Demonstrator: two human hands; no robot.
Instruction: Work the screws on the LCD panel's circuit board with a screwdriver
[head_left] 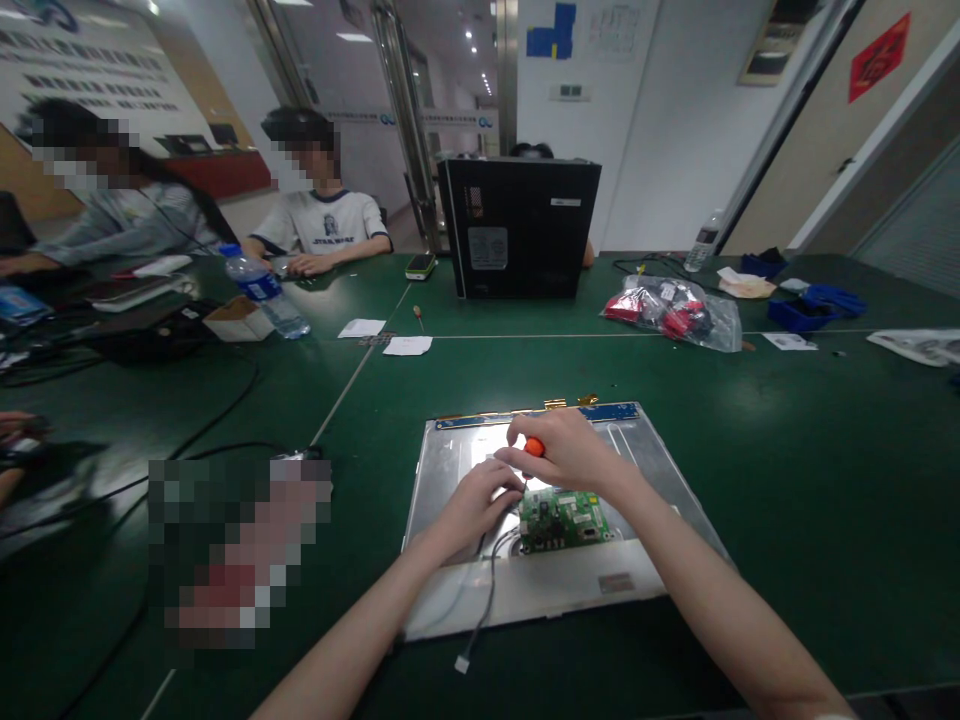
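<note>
A metal-backed display panel (510,595) lies flat on the green table in front of me. On it sits a green circuit board (568,520), with a grey cable (491,585) running off its left side to a white plug (462,663). My right hand (559,447) is closed around the orange handle of a screwdriver (533,447), which points down toward the board's upper left corner. My left hand (484,497) rests on the panel at the board's left edge, fingers bent close to the screwdriver tip. What those fingertips touch is hidden.
A black computer case (517,230) stands upright at the back. To its right lie a clear bag of red items (679,310) and blue trays (814,305). A water bottle (266,290) leans at the left, near black cables (217,420). Other people sit across the table.
</note>
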